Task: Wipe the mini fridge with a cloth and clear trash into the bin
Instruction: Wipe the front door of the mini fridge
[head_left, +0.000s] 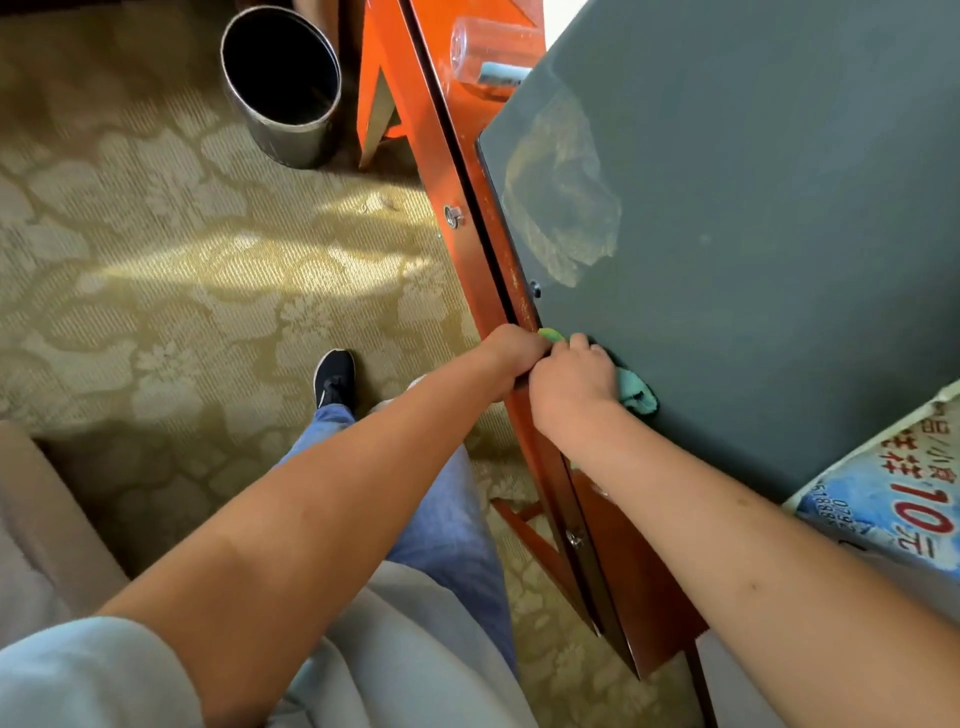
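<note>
The mini fridge's dark grey top (769, 218) fills the right of the view, with a pale smeared patch (563, 192) near its far left corner. A green cloth (636, 392) is bunched at the fridge's near left edge. My right hand (571, 382) presses down on that cloth with fingers curled over it. My left hand (511, 358) grips the edge where the fridge meets the orange-red wooden cabinet (467, 171), touching the cloth's other end (550, 335). A round metal bin (283, 83) stands open on the carpet at the upper left.
A clear plastic bottle (488, 52) lies on the cabinet beyond the fridge. A printed blue-and-white paper (883, 499) rests at the fridge's near right. Patterned carpet (182, 260) lies left; a beige chair (36, 519) is at the lower left. My shoe (335, 376) stands near the cabinet.
</note>
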